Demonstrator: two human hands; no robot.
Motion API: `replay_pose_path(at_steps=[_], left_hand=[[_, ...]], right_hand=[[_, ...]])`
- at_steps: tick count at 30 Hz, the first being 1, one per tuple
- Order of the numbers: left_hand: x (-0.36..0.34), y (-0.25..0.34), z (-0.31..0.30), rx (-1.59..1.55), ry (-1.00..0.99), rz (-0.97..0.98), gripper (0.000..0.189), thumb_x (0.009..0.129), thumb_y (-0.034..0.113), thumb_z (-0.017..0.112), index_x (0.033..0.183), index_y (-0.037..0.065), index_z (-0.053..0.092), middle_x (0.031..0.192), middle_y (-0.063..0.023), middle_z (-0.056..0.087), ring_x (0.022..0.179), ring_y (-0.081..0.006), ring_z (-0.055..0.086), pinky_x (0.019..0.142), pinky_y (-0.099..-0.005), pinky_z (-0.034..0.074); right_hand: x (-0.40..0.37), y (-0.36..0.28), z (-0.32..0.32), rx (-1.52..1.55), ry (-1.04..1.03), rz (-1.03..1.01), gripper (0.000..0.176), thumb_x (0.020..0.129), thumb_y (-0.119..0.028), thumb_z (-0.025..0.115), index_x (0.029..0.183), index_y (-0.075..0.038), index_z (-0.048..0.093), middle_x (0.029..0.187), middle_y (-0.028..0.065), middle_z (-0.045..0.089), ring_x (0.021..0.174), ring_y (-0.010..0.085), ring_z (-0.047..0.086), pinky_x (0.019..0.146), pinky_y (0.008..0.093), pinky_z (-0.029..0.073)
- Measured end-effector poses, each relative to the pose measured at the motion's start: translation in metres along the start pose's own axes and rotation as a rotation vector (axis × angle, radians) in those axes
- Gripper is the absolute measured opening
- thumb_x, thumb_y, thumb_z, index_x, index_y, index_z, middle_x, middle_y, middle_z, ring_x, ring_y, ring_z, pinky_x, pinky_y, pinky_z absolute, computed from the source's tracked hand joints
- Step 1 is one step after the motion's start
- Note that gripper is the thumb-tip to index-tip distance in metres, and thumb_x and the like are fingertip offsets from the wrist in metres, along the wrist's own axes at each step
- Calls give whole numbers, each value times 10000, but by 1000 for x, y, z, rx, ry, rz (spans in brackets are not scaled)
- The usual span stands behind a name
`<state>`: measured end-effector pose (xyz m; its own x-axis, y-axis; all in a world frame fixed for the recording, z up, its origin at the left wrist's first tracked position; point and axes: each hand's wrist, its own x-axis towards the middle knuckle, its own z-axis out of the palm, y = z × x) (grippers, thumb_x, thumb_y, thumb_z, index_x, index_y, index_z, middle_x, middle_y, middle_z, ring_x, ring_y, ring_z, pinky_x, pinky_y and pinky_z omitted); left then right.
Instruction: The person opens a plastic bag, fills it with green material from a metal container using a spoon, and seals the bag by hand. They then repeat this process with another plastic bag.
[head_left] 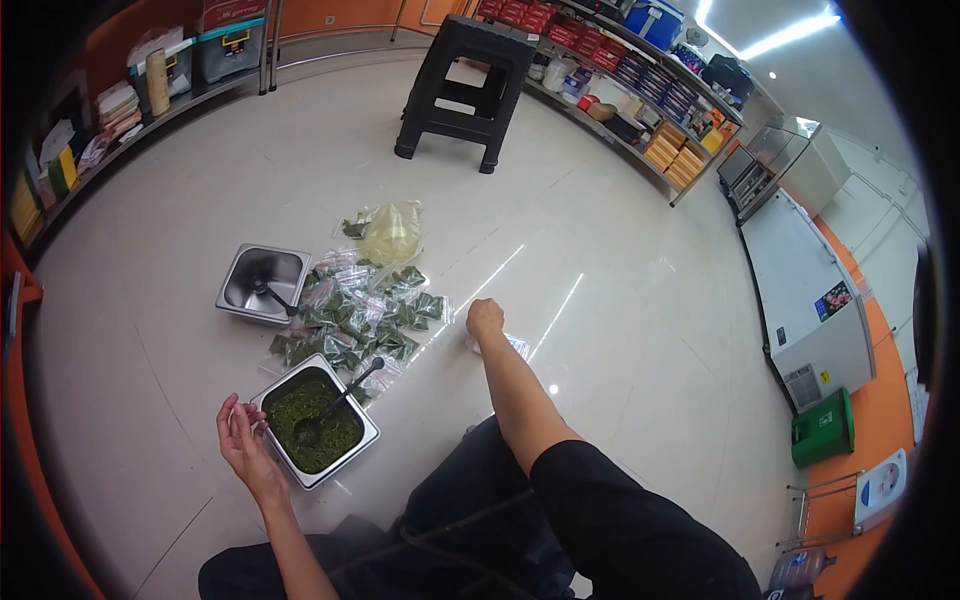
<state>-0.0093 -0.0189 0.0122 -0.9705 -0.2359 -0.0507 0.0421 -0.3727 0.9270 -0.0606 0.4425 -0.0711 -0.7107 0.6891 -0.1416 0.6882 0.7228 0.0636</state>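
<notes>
My left hand [245, 440] hovers at the left rim of a steel pan [367, 440], palm turned up, fingers apart and holding nothing. Chopped dark green food [290, 415] fills much of that pan, and a black ladle [345, 392] rests in it, handle against the far right rim. My right hand [487, 318] reaches down to the floor, fingers curled, at a small stack of clear plastic zip bags [516, 346]. What its fingertips grip is hidden. Between the hands and beyond the pan lies a heap of small zip bags filled with green food [360, 310].
An empty-looking steel pan [236, 300] with a black-handled utensil [278, 300] stands left of the heap. A yellowish plastic bag [393, 232] lies behind. Farther off are a black stool [470, 85], stocked shelves [610, 125], a white chest freezer [800, 290] and a green bin [825, 430].
</notes>
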Motion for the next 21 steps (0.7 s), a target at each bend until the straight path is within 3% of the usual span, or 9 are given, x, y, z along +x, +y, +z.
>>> replay_pose_path(at_steps=[6, 8, 12, 15, 21], left_hand=[[1, -1, 0, 2, 1, 8, 315, 1021, 295, 606, 1239, 68, 596, 964, -13, 610, 885, -94, 564, 817, -264, 438], [1, -2, -1, 1, 1, 11, 311, 1020, 292, 608, 1235, 67, 599, 965, -13, 609, 884, -94, 566, 812, -262, 440], [2, -2, -1, -5, 1, 3, 305, 1019, 287, 612, 1228, 65, 601, 968, -17, 609, 882, -94, 567, 806, -259, 443], [1, -1, -1, -5, -1, 1, 303, 1020, 287, 611, 1224, 63, 603, 971, -18, 609, 881, -93, 566, 804, -258, 443], [2, -3, -2, -2, -5, 1, 299, 1022, 285, 608, 1218, 58, 605, 972, -19, 608, 876, -93, 564, 799, -256, 445]], right_hand=[[-10, -6, -20, 104, -136, 57, 279, 895, -132, 622, 1123, -24, 742, 1209, 179, 698, 1126, 371, 675, 926, 519, 558], [-16, -10, -28, 130, -215, 159, 306, 902, -124, 606, 1156, 3, 721, 1266, 190, 670, 1176, 408, 641, 962, 617, 507], [-22, -13, -36, 152, -217, 184, 344, 911, -114, 589, 1213, 14, 691, 1312, 205, 638, 1211, 439, 610, 985, 661, 470], [-13, -12, -26, -59, -332, 278, 343, 879, -86, 622, 1208, -39, 706, 1326, 183, 633, 1221, 395, 612, 978, 684, 465], [-14, -2, -27, 163, -286, 344, 340, 874, -87, 630, 1202, -48, 710, 1314, 164, 645, 1225, 384, 613, 967, 683, 474]])
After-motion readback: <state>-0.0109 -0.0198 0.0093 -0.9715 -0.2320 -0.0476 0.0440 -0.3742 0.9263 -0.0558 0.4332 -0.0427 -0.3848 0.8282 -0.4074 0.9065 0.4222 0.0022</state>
